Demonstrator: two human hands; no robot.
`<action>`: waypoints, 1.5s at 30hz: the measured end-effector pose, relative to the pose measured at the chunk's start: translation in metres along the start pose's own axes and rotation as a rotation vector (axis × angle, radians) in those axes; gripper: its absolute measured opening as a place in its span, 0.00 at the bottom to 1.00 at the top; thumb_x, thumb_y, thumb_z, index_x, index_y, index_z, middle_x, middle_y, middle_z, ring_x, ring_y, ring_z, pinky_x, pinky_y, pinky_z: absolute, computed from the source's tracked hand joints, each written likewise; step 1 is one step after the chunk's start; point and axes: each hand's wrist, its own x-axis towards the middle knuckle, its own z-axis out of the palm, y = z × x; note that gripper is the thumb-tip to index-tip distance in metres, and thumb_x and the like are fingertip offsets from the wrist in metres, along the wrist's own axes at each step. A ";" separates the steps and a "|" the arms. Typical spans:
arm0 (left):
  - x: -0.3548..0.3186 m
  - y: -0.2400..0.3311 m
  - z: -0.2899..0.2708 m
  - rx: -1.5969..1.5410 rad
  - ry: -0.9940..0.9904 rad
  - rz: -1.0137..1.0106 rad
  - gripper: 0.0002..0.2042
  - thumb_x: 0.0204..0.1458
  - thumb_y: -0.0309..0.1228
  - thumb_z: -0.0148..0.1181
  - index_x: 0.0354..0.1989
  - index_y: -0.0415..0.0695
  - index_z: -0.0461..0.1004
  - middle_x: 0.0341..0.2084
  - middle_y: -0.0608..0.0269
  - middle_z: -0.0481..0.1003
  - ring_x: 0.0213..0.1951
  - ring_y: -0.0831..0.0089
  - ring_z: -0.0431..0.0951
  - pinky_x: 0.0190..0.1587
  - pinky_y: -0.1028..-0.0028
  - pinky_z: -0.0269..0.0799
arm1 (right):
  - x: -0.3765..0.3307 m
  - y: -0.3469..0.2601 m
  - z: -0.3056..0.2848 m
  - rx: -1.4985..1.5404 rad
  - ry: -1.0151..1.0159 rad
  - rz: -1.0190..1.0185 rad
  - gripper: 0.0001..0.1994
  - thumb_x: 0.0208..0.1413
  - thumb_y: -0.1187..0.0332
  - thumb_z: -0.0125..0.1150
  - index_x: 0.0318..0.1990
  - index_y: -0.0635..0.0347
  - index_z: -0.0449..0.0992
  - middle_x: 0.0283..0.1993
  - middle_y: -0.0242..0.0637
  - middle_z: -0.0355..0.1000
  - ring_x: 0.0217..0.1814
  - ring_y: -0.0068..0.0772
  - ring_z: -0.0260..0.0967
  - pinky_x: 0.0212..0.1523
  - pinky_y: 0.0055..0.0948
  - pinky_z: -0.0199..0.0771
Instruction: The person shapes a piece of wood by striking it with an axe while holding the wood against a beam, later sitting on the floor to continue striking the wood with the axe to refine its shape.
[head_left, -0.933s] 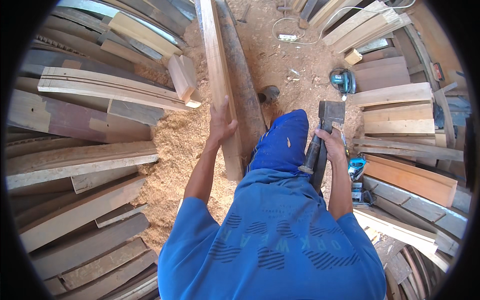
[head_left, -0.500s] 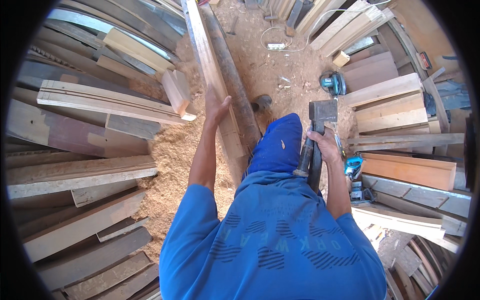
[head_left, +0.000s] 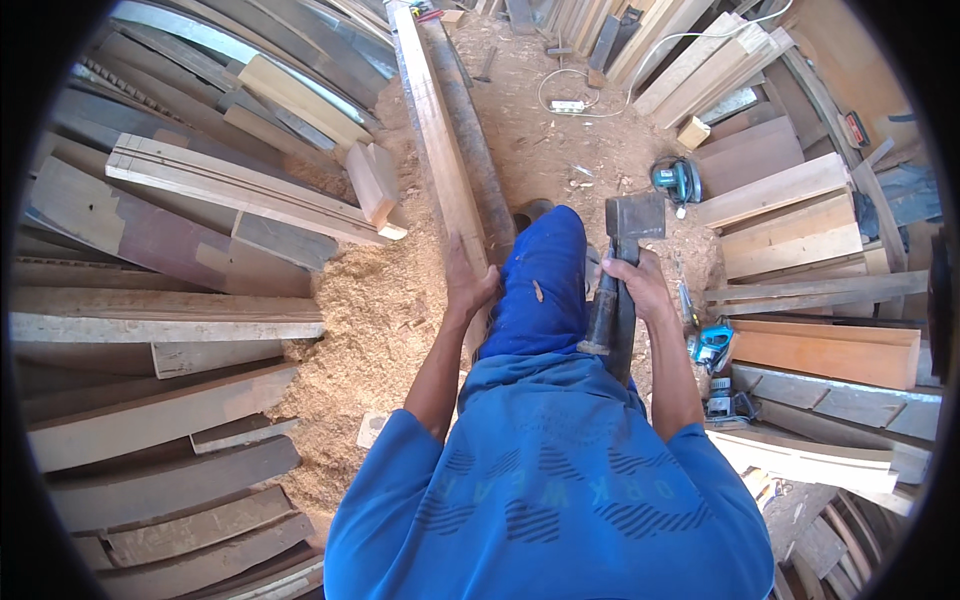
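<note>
My left hand (head_left: 466, 283) grips the near end of a long pale wooden plank (head_left: 432, 130) that runs away from me beside a dark round log (head_left: 473, 150). My right hand (head_left: 638, 284) is closed around the dark wooden handle of a broad-bladed axe (head_left: 630, 220), whose grey metal head points away from me, beside my raised knee in blue trousers (head_left: 540, 280). The axe head hangs above the sawdust-covered ground, to the right of the plank.
Stacked planks and offcuts (head_left: 170, 300) fill the left side, more boards (head_left: 810, 260) the right. Sawdust (head_left: 370, 330) covers the ground. A teal power tool (head_left: 677, 180) and another (head_left: 712, 345) lie to the right; a white cable with a socket strip (head_left: 566, 105) lies ahead.
The view has shifted so the plank and log appear further right and lower. My left hand has slid down the plank's near end. The axe stays in my right hand.
</note>
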 end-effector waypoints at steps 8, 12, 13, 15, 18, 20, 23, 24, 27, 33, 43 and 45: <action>-0.010 0.101 -0.032 0.169 0.040 0.426 0.49 0.43 0.41 0.72 0.71 0.36 0.50 0.69 0.32 0.51 0.71 0.31 0.45 0.73 0.45 0.41 | 0.028 -0.056 0.053 -0.006 -0.119 -0.088 0.10 0.54 0.68 0.69 0.36 0.66 0.78 0.31 0.39 0.78 0.30 0.27 0.76 0.32 0.28 0.78; -0.017 0.181 -0.056 -0.081 -0.181 1.005 0.32 0.36 0.40 0.74 0.55 0.50 0.75 0.71 0.39 0.54 0.71 0.37 0.49 0.69 0.45 0.46 | 0.034 -0.053 0.074 -0.025 -0.144 -0.097 0.11 0.56 0.65 0.68 0.37 0.65 0.80 0.32 0.37 0.78 0.32 0.25 0.75 0.35 0.26 0.77; -0.012 0.188 -0.065 -0.080 -0.179 0.997 0.32 0.36 0.40 0.74 0.55 0.50 0.75 0.71 0.39 0.54 0.71 0.37 0.49 0.69 0.45 0.46 | 0.034 -0.053 0.080 -0.026 -0.140 -0.112 0.11 0.58 0.64 0.67 0.38 0.65 0.80 0.32 0.37 0.78 0.32 0.24 0.74 0.35 0.26 0.77; 0.012 0.202 -0.082 -0.172 -0.091 1.010 0.17 0.33 0.38 0.74 0.35 0.54 0.81 0.69 0.46 0.61 0.70 0.41 0.54 0.67 0.47 0.49 | 0.034 -0.051 0.085 -0.213 -0.088 -0.212 0.14 0.60 0.59 0.66 0.39 0.64 0.81 0.31 0.36 0.78 0.31 0.23 0.73 0.33 0.26 0.75; 0.048 0.208 -0.113 -0.516 0.087 0.810 0.09 0.46 0.27 0.70 0.35 0.46 0.77 0.59 0.52 0.72 0.62 0.53 0.70 0.60 0.52 0.65 | 0.033 -0.051 0.100 -0.156 -0.105 -0.278 0.15 0.61 0.59 0.66 0.34 0.64 0.79 0.26 0.35 0.77 0.28 0.22 0.73 0.29 0.24 0.72; 0.063 0.201 -0.116 -1.048 0.105 0.476 0.12 0.55 0.23 0.65 0.44 0.40 0.69 0.40 0.56 0.79 0.40 0.74 0.80 0.38 0.74 0.77 | 0.026 -0.058 0.109 -0.254 -0.070 -0.445 0.13 0.59 0.61 0.67 0.31 0.64 0.79 0.25 0.35 0.76 0.27 0.21 0.72 0.29 0.25 0.71; 0.083 0.188 -0.128 -0.736 0.225 0.236 0.13 0.56 0.24 0.64 0.45 0.40 0.66 0.32 0.60 0.75 0.35 0.80 0.76 0.36 0.79 0.73 | 0.020 -0.047 0.115 -0.264 -0.076 -0.506 0.12 0.56 0.62 0.68 0.31 0.63 0.79 0.26 0.34 0.76 0.27 0.21 0.71 0.30 0.25 0.71; 0.089 0.181 -0.125 -0.741 0.223 0.231 0.13 0.56 0.24 0.64 0.45 0.40 0.66 0.32 0.60 0.75 0.35 0.80 0.76 0.36 0.79 0.73 | 0.017 -0.041 0.116 -0.248 -0.087 -0.518 0.11 0.55 0.63 0.69 0.31 0.63 0.79 0.26 0.33 0.76 0.28 0.21 0.71 0.31 0.25 0.70; 0.103 0.143 -0.107 -0.802 0.179 0.243 0.13 0.55 0.26 0.65 0.45 0.38 0.69 0.34 0.60 0.75 0.36 0.78 0.76 0.37 0.77 0.72 | 0.010 -0.019 0.115 -0.212 -0.047 -0.462 0.09 0.55 0.66 0.69 0.32 0.62 0.78 0.27 0.31 0.75 0.28 0.19 0.70 0.31 0.24 0.69; 0.111 0.101 -0.085 -0.538 -0.021 0.326 0.13 0.53 0.28 0.68 0.44 0.37 0.74 0.35 0.59 0.75 0.37 0.74 0.76 0.42 0.73 0.72 | 0.006 -0.025 0.110 -0.097 -0.039 -0.408 0.07 0.58 0.69 0.67 0.33 0.62 0.77 0.26 0.28 0.72 0.28 0.17 0.68 0.30 0.22 0.68; 0.124 0.099 -0.067 -0.585 0.248 0.334 0.15 0.56 0.29 0.66 0.46 0.37 0.70 0.34 0.61 0.75 0.37 0.75 0.75 0.41 0.73 0.71 | 0.004 -0.019 0.101 -0.070 -0.022 -0.425 0.08 0.57 0.70 0.68 0.38 0.64 0.77 0.28 0.30 0.74 0.30 0.18 0.70 0.31 0.22 0.71; 0.127 0.089 -0.073 -0.477 0.100 0.330 0.14 0.55 0.29 0.67 0.46 0.37 0.70 0.32 0.64 0.75 0.36 0.78 0.74 0.41 0.74 0.71 | 0.007 -0.019 0.098 -0.096 -0.118 -0.421 0.07 0.56 0.70 0.69 0.37 0.63 0.77 0.29 0.30 0.74 0.30 0.18 0.71 0.32 0.23 0.72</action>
